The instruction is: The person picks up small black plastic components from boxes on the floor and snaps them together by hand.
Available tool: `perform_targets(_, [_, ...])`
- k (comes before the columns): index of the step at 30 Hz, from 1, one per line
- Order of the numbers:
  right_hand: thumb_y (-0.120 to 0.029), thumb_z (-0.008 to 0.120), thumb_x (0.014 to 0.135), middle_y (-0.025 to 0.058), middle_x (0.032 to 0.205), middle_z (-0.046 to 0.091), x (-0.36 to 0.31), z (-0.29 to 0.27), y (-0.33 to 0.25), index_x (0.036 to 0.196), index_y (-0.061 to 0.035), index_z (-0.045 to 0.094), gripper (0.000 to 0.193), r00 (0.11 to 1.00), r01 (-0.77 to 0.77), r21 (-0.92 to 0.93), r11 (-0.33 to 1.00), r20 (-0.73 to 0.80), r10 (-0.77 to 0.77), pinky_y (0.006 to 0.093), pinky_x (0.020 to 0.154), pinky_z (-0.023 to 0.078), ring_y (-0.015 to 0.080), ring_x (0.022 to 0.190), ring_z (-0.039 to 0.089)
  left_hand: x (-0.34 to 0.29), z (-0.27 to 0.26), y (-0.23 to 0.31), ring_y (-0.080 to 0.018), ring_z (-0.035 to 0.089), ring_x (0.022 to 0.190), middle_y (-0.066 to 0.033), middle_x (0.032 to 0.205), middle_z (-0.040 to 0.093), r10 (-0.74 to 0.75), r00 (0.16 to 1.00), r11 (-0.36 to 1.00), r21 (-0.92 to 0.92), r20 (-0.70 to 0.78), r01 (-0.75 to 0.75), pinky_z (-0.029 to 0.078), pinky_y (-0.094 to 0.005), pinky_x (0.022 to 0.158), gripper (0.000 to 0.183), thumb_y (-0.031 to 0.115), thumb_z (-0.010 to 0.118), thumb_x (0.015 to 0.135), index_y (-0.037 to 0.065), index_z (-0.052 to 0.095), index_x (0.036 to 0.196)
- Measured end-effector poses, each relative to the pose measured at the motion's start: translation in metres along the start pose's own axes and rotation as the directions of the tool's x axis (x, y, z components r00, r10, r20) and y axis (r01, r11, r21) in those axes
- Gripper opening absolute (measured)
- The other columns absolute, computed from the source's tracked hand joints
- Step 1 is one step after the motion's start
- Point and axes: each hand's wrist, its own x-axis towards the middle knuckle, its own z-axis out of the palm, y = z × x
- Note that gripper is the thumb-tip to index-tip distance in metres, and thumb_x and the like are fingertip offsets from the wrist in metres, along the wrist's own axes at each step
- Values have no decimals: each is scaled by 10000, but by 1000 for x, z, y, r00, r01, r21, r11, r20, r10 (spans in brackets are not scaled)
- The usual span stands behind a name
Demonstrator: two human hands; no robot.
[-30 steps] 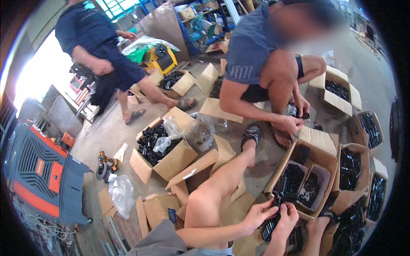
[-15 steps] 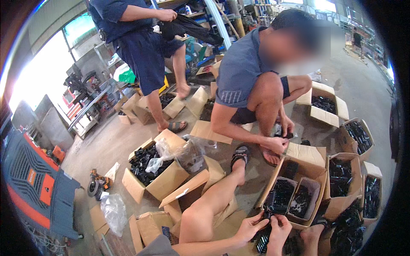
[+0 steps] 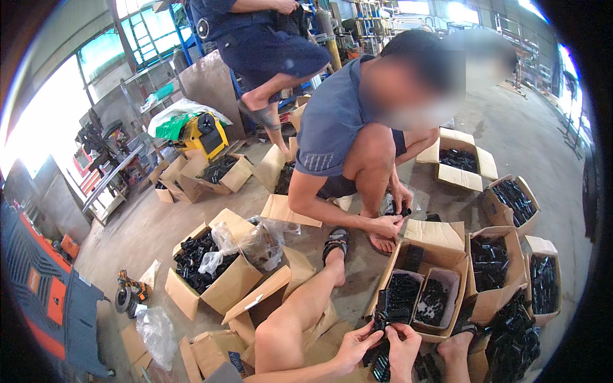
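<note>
My left hand (image 3: 357,345) and my right hand (image 3: 403,348) meet low in the picture. Both pinch a small black part (image 3: 380,316), perhaps plastic, between thumbs and fingers. Its exact kind is too small to make out. Just beyond is an open cardboard box (image 3: 434,240), with two pale inner trays filled with small black parts (image 3: 435,300). Below my fingers, more black pieces (image 3: 381,366) show, partly covered by my hands. Across the box, a crouching person's hands (image 3: 391,220) hold another black part (image 3: 403,212).
Several cardboard boxes of black parts stand to the right, including one box (image 3: 495,262). Left lies a box (image 3: 220,271) with plastic bags (image 3: 262,246). A cordless power tool (image 3: 131,293) and dark tool cabinet (image 3: 54,293) are farther left. Another person (image 3: 262,57) stands behind.
The view has shifted, so most things sit farther left. The standing person has raised one foot among the boxes. My hands still pinch the black part.
</note>
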Motion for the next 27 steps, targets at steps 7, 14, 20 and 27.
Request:
perform_targets(7, [25,707,830,62,858,711,-1,0,-15,936,69,709,114,995,-97,113,989,21,95,238,735,481,96,772,620,0,4,4,-99,622,1059,-7,1224,644,-11,1000,999,-30,14,11,521,-291,987,389,91,624,987,37,559,1367])
perform_targets(14, [-10,727,842,46,811,709,0,1,-15,916,65,720,105,998,-54,49,997,29,53,237,691,485,79,725,608,1,-1,1,-96,608,1078,-4,1272,618,6,999,1000,-30,33,-5,514,-271,980,447,107,643,980,44,529,1407])
perform_targets(20, [-131,715,896,90,800,712,-9,-7,-31,950,46,700,185,996,91,-158,983,23,-88,285,710,507,121,749,620,-13,16,10,-154,639,1062,-38,1233,634,16,999,999,31,46,-18,533,-304,940,379,112,596,998,40,556,1368])
perform_targets(27, [-160,736,880,110,836,733,-15,-1,-43,945,39,711,210,988,132,-170,977,-50,-143,302,721,517,157,756,653,-9,4,5,-164,644,1064,-58,1234,638,74,994,996,53,75,-78,541,-303,928,339,96,611,987,32,595,1319])
